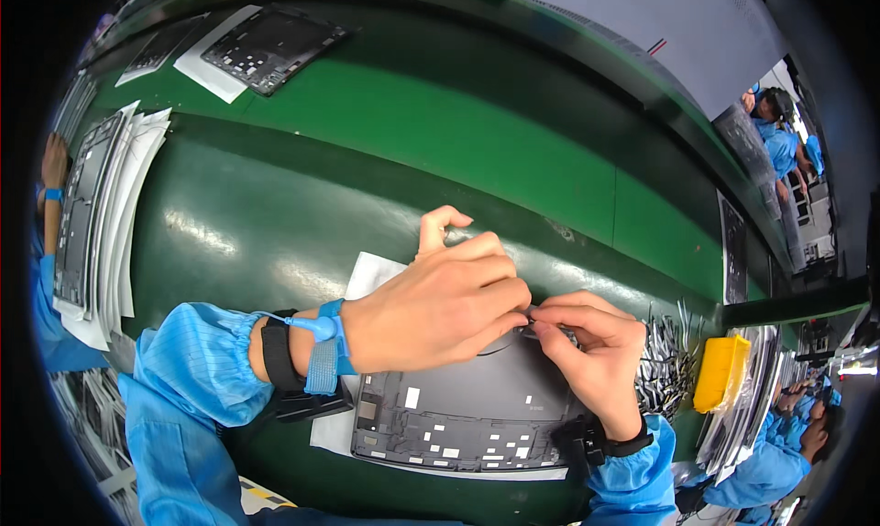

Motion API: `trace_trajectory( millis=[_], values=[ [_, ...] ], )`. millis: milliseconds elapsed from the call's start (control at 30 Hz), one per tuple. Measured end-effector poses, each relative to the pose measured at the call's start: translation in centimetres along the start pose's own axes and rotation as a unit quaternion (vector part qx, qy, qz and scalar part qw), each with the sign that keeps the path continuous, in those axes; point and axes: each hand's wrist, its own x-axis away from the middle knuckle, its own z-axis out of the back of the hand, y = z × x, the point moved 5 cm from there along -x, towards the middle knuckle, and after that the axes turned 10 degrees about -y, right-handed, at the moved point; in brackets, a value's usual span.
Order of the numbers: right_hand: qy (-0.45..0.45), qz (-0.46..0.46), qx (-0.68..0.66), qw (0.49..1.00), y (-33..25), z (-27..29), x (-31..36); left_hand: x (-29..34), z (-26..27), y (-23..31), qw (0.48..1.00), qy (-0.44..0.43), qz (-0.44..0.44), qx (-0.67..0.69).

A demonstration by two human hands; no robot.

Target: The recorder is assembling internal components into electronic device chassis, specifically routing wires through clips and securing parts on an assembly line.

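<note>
A dark grey flat device cover (477, 393) with small white labels and black inner parts along its near edge lies in front of me, on a white sheet (369, 274). Over its far edge my left hand (449, 297) has its fingertips pinched together, the little finger raised apart. My right hand (591, 338) meets it there, thumb and forefinger pressed together. Between the two pinches is something tiny and dark, too small to name. A blue strap with a cord circles my left wrist, next to a black band.
To the right are a bundle of black-and-white strips (667, 365), a yellow bin (721, 373) and stacked sheets (747, 425). Covers layered with paper (101, 219) stand at the left. Another cover (275, 49) lies on the green bench (513, 168) beyond. Co-workers in blue sit at both sides.
</note>
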Motion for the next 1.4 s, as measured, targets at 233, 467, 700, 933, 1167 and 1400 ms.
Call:
trace_trajectory(
  millis=[233,467,700,933,1167,1400],
  values=[
    [-0.016,-0.011,-0.009,1.000,0.3,0.2,-0.1,-0.8,2.3,0.8,0.878,0.143,0.105,-0.444],
    [-0.002,0.047,-0.022,0.999,0.2,0.1,0.3,-0.6,0.5,0.5,0.981,-0.070,0.128,0.128],
    [0.009,0.044,-0.007,0.999,0.6,0.1,0.1,-0.5,-0.7,-0.3,0.956,-0.061,0.117,0.262],
    [-0.009,0.211,0.203,0.956,-2.4,-0.4,0.3,-0.4,-0.9,-0.4,0.950,-0.085,0.127,0.271],
    [-0.050,0.191,0.238,0.951,-0.9,-0.8,-0.1,-0.3,-0.1,-1.4,0.998,-0.018,0.005,0.055],
    [-0.022,0.169,0.233,0.957,-0.1,-0.4,-0.1,-0.4,-0.6,-1.5,0.998,-0.034,0.015,0.060]
  ],
)
